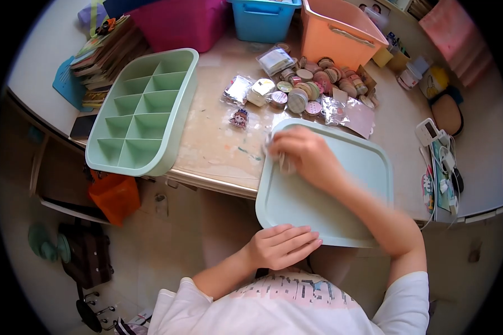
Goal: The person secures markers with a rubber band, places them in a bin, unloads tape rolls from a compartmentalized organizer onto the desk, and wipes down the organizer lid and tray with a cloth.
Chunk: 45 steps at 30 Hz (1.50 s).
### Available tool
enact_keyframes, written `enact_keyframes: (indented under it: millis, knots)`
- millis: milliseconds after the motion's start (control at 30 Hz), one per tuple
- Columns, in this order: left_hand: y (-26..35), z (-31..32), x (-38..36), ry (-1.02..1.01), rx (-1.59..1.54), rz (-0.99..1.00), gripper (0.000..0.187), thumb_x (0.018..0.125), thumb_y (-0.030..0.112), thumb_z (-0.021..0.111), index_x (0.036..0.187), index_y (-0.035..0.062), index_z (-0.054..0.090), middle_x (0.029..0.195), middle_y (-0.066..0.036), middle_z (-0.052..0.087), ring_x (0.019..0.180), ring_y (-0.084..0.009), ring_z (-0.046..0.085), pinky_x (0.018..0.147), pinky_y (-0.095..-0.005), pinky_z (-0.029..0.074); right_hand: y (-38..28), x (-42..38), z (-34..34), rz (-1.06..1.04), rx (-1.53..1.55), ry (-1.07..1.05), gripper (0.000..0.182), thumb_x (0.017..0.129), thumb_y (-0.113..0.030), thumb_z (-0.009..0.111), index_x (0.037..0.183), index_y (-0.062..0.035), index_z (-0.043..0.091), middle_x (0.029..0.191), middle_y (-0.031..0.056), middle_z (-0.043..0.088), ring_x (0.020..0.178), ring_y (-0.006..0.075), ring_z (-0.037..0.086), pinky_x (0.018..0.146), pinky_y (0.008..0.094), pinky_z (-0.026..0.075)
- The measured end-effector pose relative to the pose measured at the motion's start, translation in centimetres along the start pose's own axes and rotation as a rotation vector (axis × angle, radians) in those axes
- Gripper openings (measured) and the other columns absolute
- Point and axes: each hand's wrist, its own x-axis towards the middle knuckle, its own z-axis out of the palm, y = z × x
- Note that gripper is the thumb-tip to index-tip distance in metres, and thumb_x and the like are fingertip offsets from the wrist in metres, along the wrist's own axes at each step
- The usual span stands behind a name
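We see the pale green lid (341,190) lying flat, inner side up, at the desk's (218,139) front edge and overhanging it; its long axis runs from near-left to far-right. Our right hand (304,156) presses a crumpled wipe (276,153) on the lid's far-left corner, fingers curled around it. Our left hand (282,245) steadies the near edge, fingers flat and together, holding nothing. The divided organiser tray (142,111) sits well to the left, tape rolls (318,84) beyond. No writing is readable.
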Motion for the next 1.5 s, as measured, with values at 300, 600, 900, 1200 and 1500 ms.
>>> enact_keyframes:
  millis: [300, 600, 900, 1200, 1500]
  knots:
    - [-0.6, -0.2, 0.5, -0.047, 0.006, 0.047, 0.020, 0.085, 0.011, 0.074, 0.102, 0.0175, 0.081, 0.103, 0.002, 0.077, 0.092, -0.0110, 0.072, 0.079, -0.0224, 0.053, -3.3, -1.7, 1.2, 0.050, -0.015, 0.067, 0.033, 0.071, 0.008, 0.066, 0.099, -0.0066, 0.072, 0.109, 0.0063, 0.072, 0.095, 0.0315, 0.065, 0.085, 0.0408, 0.057]
    - [0.5, -0.5, 0.7, -0.094, 0.041, -0.024, 0.017, 0.088, 0.008, 0.074, 0.101, 0.0150, 0.081, 0.103, 0.001, 0.078, 0.094, -0.0114, 0.073, 0.084, -0.0243, 0.052, 3.3, 0.4, 0.3, -0.111, -0.441, 0.100, 0.041, 0.074, -0.004, 0.071, 0.114, -0.0106, 0.070, 0.117, 0.0019, 0.070, 0.103, 0.0229, 0.063, 0.090, 0.0321, 0.058]
    - [1.3, -0.5, 0.6, -0.086, 0.032, -0.112, 0.018, 0.087, 0.008, 0.074, 0.102, 0.0132, 0.082, 0.102, 0.000, 0.078, 0.094, -0.0126, 0.074, 0.083, -0.0248, 0.050, 4.1, -6.0, -5.4, 0.164, -0.486, 0.058, 0.034, 0.077, -0.005, 0.073, 0.110, -0.0094, 0.075, 0.114, 0.0020, 0.073, 0.103, 0.0248, 0.066, 0.090, 0.0360, 0.059]
    - [0.8, -0.8, 0.8, -0.113, 0.015, -0.078, 0.019, 0.089, 0.004, 0.071, 0.102, 0.0132, 0.082, 0.098, 0.001, 0.077, 0.091, -0.0117, 0.074, 0.082, -0.0224, 0.050, 4.5, -14.0, -12.1, 0.387, -0.548, 0.163, 0.028, 0.078, 0.001, 0.069, 0.103, -0.0089, 0.076, 0.109, 0.0078, 0.076, 0.094, 0.0323, 0.069, 0.084, 0.0409, 0.059]
    - [-1.9, -2.4, 0.5, -0.251, 0.215, -0.434, 0.127, 0.060, 0.079, 0.084, 0.154, 0.0055, 0.042, 0.147, -0.015, 0.056, 0.145, -0.0488, 0.042, 0.118, -0.0685, 0.022, -4.5, -13.9, -11.5, 0.544, -0.004, 0.254, 0.034, 0.086, 0.008, 0.071, 0.115, -0.0080, 0.079, 0.099, 0.0094, 0.076, 0.080, 0.0159, 0.070, 0.067, 0.0277, 0.056]
